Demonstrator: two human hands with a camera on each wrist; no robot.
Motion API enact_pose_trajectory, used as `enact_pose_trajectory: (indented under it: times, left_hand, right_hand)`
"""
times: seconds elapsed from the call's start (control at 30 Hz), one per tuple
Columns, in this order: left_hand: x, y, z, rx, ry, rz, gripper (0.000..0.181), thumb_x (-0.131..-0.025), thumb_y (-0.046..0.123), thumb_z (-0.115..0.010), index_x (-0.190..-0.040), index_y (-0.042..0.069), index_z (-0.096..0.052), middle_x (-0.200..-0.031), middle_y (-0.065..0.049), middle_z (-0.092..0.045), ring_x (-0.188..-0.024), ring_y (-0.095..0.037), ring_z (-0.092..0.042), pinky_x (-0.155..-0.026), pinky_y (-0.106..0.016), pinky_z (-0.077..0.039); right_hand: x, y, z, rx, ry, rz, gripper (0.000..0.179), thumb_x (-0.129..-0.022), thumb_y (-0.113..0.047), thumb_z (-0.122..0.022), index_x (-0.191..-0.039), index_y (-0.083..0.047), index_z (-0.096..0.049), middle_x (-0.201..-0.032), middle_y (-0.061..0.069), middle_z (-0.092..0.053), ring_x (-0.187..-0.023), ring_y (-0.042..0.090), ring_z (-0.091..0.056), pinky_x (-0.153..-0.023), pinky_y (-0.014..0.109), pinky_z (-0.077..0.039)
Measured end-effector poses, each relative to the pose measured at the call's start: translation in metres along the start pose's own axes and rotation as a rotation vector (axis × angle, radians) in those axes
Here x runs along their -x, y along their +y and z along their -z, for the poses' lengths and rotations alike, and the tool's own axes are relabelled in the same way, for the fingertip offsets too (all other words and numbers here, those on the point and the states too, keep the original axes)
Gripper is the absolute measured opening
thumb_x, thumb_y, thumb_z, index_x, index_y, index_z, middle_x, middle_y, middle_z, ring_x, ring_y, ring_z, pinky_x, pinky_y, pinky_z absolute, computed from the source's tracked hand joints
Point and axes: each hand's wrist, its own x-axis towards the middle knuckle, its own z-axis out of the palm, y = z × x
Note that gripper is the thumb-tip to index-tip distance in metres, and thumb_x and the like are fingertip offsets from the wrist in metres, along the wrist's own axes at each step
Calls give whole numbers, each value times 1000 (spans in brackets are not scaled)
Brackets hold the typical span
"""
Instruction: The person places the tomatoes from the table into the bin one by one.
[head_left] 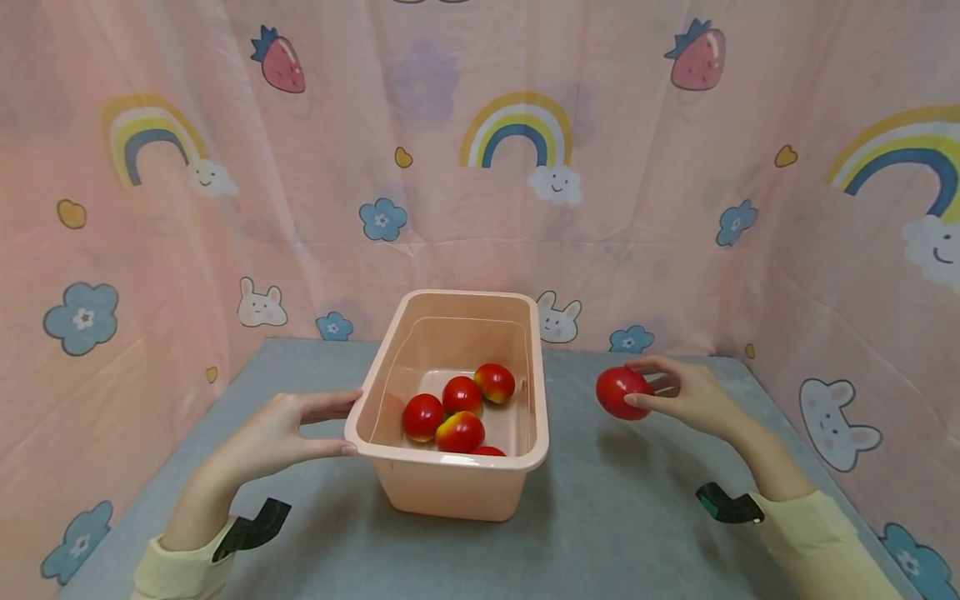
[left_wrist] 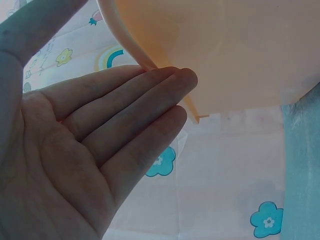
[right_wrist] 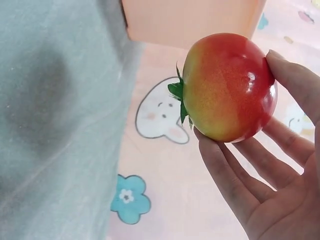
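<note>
A peach plastic bin (head_left: 457, 487) stands on the table with several red tomatoes (head_left: 460, 432) inside, some with yellow-green patches. At its left rim is my left hand (head_left: 273, 437), its nearly straight fingers touching the edge; the left wrist view shows the palm and fingertips against the bin wall (left_wrist: 240, 60). To the right of the bin, my right hand (head_left: 693, 396) holds a tomato (head_left: 624, 392) between thumb and fingers, above the table. Up close in the right wrist view, this tomato (right_wrist: 227, 87) is red and yellow-green with green leaves at its stem end.
A grey-blue cloth (head_left: 615, 533) covers the table. Behind and at both sides hangs a pink curtain (head_left: 315, 225) printed with rainbows, flowers and rabbits. Black straps with small devices (head_left: 251, 527) sit at both sleeve cuffs.
</note>
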Motion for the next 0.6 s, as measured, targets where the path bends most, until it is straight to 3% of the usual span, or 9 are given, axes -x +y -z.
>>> enact_pose_trajectory:
  times: [0.27, 0.6]
  left_hand:
    - [0, 1, 0, -2, 2, 0, 70, -77, 49, -73, -134, 13, -55, -128, -3, -62, -114, -20, -62, -90, -39, -54]
    - [0, 1, 0, 4, -2, 4, 70, -78, 49, -73, -135, 14, -54, -128, -3, -62, -114, -20, -62, -89, -39, -54]
  right_hand:
    - [0, -13, 3, 25, 18, 42, 58, -78, -33, -78, -127, -11, -57, -117, 17, -64, -95, 35, -66, -67, 36, -60]
    - [-1, -32, 7, 34, 23, 77, 58, -76, -34, -79, -126, -13, -58, -117, 15, -64, -95, 33, -66, -67, 40, -60]
